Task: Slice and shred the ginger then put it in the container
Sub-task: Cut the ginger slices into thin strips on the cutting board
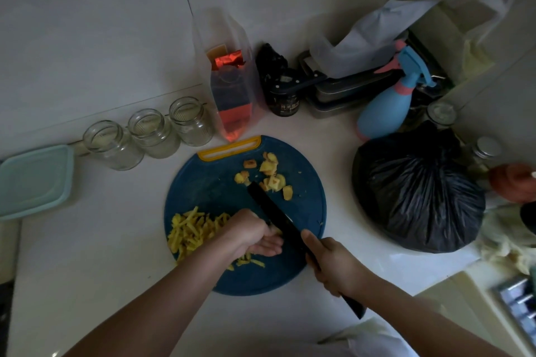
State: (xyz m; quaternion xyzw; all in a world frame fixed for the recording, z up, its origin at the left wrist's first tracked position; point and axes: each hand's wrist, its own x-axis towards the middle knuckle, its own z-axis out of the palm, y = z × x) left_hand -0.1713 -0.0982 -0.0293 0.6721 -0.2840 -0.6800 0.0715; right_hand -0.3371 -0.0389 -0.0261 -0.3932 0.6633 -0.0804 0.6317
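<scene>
Both bare forearms reach forward. The left hand (255, 236) is curled knuckles-up with fingers tucked under; the right hand (333, 264) is closed in a firm grip, forefinger extended forward.

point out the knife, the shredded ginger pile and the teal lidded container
knife (272, 209): head view, middle of blade
shredded ginger pile (193, 230): head view, centre of pile
teal lidded container (33, 180): head view, middle of lid

Board (203, 182) centre free btw shreds (191, 230) & slices (269, 174); jars (150, 133), black bag (417, 191) crowd edges.
</scene>
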